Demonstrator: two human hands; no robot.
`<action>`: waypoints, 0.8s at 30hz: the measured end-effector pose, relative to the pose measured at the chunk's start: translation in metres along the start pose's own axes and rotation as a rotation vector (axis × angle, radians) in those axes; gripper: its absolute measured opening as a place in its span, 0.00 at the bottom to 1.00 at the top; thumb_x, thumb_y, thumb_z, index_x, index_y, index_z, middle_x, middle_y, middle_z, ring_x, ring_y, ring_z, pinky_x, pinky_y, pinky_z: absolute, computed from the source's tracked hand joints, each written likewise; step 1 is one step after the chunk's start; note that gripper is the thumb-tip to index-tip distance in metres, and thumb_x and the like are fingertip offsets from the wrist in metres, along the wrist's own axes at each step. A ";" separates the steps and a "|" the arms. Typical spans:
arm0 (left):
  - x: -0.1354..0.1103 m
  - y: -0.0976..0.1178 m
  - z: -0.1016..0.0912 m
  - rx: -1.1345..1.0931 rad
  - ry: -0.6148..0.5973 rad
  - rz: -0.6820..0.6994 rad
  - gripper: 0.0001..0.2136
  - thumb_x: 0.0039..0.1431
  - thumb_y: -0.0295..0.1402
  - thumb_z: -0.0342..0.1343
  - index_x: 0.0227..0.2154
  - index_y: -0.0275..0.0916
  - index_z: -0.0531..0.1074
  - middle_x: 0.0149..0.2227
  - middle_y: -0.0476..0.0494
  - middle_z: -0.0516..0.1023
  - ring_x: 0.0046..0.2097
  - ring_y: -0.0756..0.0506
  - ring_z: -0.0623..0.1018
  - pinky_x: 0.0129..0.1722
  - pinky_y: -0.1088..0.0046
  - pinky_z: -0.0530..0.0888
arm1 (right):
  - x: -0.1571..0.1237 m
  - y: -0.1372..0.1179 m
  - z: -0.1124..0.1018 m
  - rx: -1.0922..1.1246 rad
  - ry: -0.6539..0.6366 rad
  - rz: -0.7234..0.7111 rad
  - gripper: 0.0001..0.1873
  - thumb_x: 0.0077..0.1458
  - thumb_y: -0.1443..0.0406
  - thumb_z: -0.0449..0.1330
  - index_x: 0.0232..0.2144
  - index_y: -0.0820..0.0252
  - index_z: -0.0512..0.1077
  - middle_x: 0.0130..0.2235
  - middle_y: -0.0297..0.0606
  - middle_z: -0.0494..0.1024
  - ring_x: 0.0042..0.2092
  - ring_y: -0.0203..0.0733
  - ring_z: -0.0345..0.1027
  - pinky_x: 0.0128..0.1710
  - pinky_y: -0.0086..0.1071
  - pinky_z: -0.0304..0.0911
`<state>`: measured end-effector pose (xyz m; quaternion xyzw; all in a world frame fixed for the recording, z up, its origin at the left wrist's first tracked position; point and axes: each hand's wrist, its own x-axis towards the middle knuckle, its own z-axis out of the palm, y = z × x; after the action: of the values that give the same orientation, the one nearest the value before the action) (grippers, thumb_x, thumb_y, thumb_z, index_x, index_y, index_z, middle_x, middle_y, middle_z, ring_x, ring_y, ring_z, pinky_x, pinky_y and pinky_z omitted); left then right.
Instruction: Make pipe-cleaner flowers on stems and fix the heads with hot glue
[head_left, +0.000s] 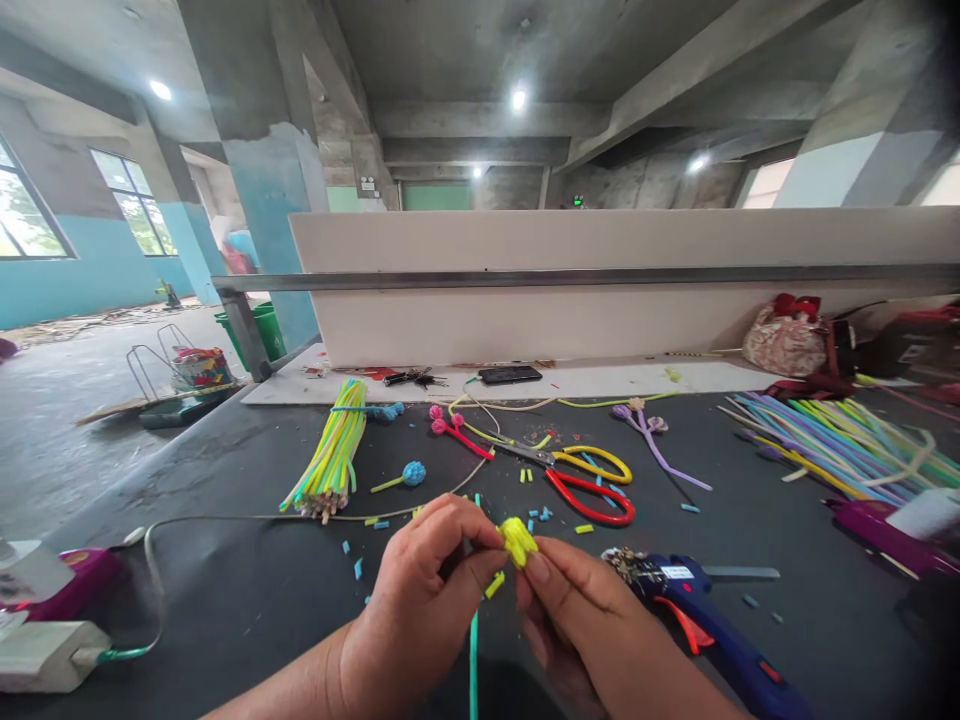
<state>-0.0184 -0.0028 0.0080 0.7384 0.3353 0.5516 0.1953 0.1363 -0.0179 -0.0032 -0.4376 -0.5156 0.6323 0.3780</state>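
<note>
Between the fingertips of both hands is a small bright yellow fuzzy bud [517, 542], bunched from what looks like pipe cleaner. My left hand [429, 590] pinches its left side with thumb and forefinger. Pressed on the right side are the thumb and fingers of my right hand [589, 610]. A thin teal pipe cleaner [474, 655] runs lengthwise between the hands; whether it joins the bud cannot be seen. Cut yellow bits [494, 584] lie just below. Beyond the fingers are scissors [589, 475] with yellow and red handles, and a blue bud on a stem [412, 474].
A blue glue gun [705, 620] lies right of my hands. Pipe cleaner bundles stand left [330, 450] and right [862, 440]. Pink [457, 430] and purple flower stems [651, 440] lie farther back, near a phone [510, 375]. A cable [247, 517] crosses the left of the black table.
</note>
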 end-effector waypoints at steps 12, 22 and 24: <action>-0.001 0.001 0.001 -0.108 -0.067 -0.178 0.05 0.53 0.27 0.56 0.24 0.37 0.70 0.23 0.50 0.69 0.26 0.52 0.67 0.26 0.78 0.65 | -0.001 0.005 -0.002 -0.214 0.040 -0.182 0.24 0.59 0.47 0.49 0.23 0.59 0.63 0.17 0.27 0.60 0.19 0.29 0.51 0.17 0.24 0.46; -0.004 0.010 0.002 -0.298 -0.130 -0.431 0.09 0.54 0.34 0.54 0.22 0.36 0.68 0.22 0.49 0.68 0.26 0.51 0.66 0.26 0.76 0.65 | -0.004 0.005 -0.002 -0.279 0.060 -0.180 0.24 0.58 0.46 0.46 0.23 0.57 0.61 0.19 0.27 0.60 0.19 0.30 0.51 0.16 0.25 0.46; -0.005 0.011 0.003 -0.311 -0.145 -0.444 0.09 0.53 0.34 0.56 0.21 0.36 0.68 0.21 0.50 0.66 0.25 0.52 0.64 0.24 0.77 0.63 | -0.003 0.007 -0.001 -0.245 0.077 -0.188 0.23 0.58 0.46 0.48 0.24 0.57 0.61 0.20 0.27 0.58 0.19 0.30 0.49 0.16 0.25 0.45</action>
<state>-0.0131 -0.0138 0.0108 0.6454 0.3855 0.4858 0.4459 0.1380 -0.0216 -0.0099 -0.4542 -0.6127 0.5091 0.3989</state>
